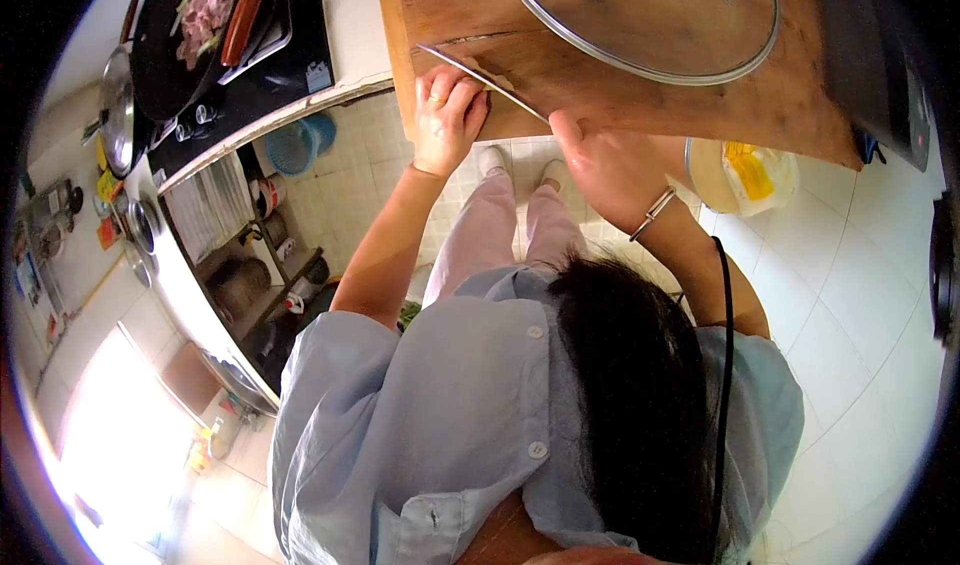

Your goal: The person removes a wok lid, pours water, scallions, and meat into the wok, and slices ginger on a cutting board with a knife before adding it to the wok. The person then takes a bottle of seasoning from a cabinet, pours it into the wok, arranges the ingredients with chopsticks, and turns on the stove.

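In the head view my right hand [605, 155] grips a kitchen knife [485, 77] whose handle is covered by my fingers. The blade slants across the front left part of a wooden cutting board [620, 110]. My left hand [447, 110] rests at the board's left front edge, fingers curled down close beside the blade. What lies beneath those fingertips is hidden, though a small pale piece shows by the blade. Farther back on the board lies a round glass lid [650, 25] with a metal rim.
At the upper left a dark wok [180, 75] with pinkish meat pieces [208, 20] sits on the black stove [300, 60]. A metal lid [117, 110] leans beside it. Below the counter are a blue basket [290, 147] and shelves. Right of my right hand is a yellow-and-white package [748, 172].
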Motion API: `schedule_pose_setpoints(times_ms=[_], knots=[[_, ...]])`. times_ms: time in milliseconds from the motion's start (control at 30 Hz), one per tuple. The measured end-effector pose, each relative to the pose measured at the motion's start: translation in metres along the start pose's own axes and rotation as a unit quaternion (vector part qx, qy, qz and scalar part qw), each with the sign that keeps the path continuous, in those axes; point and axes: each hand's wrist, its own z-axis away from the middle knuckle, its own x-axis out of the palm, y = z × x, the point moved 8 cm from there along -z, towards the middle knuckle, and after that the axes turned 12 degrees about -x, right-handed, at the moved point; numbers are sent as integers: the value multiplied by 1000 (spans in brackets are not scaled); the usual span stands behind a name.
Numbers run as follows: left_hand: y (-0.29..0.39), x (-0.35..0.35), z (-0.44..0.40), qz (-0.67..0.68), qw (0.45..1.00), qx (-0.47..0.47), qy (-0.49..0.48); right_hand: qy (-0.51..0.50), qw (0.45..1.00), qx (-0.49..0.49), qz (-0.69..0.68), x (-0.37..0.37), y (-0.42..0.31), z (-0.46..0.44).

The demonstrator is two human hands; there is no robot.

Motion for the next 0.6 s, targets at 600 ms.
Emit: schedule_pose_setpoints(times_ms=[600], knots=[[-2, 2, -1, 6, 1000, -12, -11, -82, 995, 16, -49, 12, 10, -17]])
